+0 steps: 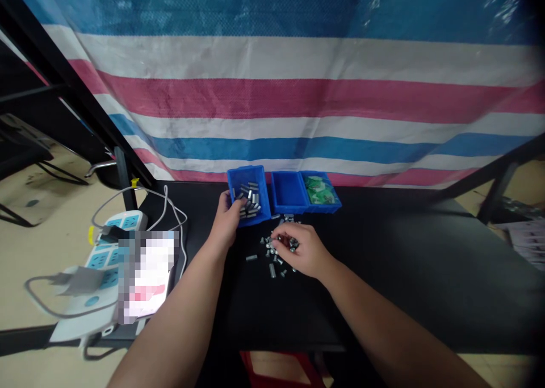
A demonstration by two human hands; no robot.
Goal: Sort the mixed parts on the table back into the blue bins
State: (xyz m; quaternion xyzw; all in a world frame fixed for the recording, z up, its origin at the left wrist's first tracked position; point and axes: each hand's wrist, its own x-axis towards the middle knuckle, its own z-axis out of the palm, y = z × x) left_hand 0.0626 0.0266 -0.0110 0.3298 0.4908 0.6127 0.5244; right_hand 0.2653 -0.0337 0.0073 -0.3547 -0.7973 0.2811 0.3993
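My left hand [226, 218] grips the near left side of a blue bin [265, 201] that holds several metal cylinders [252, 187], its thumb over the rim. On the black table, my right hand [303, 248] is over a pile of small screws [272, 250], fingers curled together; whatever lies between the fingertips is too small to make out. Loose metal cylinders lie around the pile, one [272, 271] in front of it and another [251, 258] to its left.
Right of the held bin stand a blue bin [289, 190] with nothing visible inside and another [326, 208] with green packets. A power strip [97, 263] with cables and a lit phone [151, 274] lie at the left. A striped sheet [272, 98] hangs behind the black table [383, 251].
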